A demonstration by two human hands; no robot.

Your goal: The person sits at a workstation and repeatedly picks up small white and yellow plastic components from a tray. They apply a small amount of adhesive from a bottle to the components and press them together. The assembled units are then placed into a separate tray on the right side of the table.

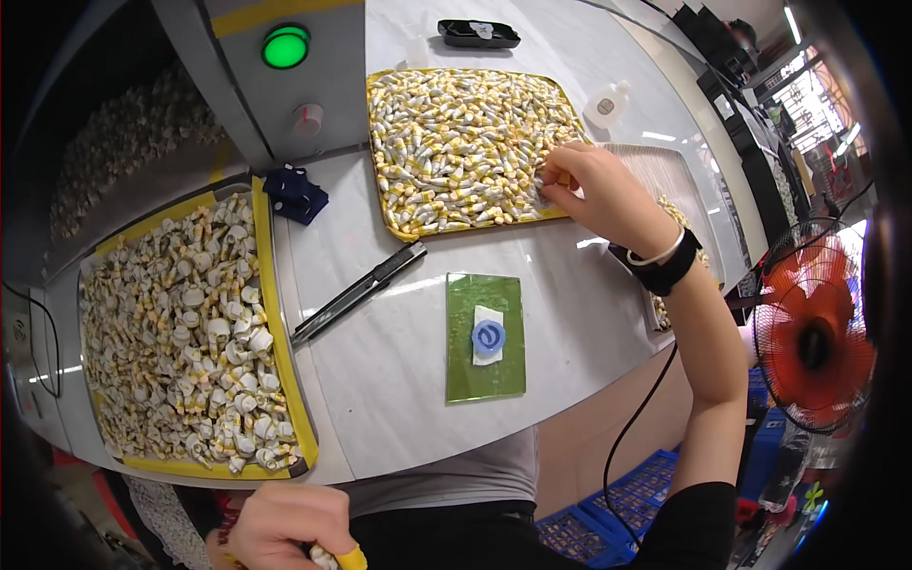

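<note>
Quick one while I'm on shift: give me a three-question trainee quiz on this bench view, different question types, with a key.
1. True or false: the right hand reaches into the upper yellow tray of small white-and-yellow pieces.
2. Multiple choice: what lies between the two trays on the white table? A) scissors B) a utility knife C) a ruler
3. Fill in: the left hand, at the picture's lower edge, holds a small ____ piece.

Key: 1 true; 2 B; 3 yellow. The second tray sits at the left.
</note>
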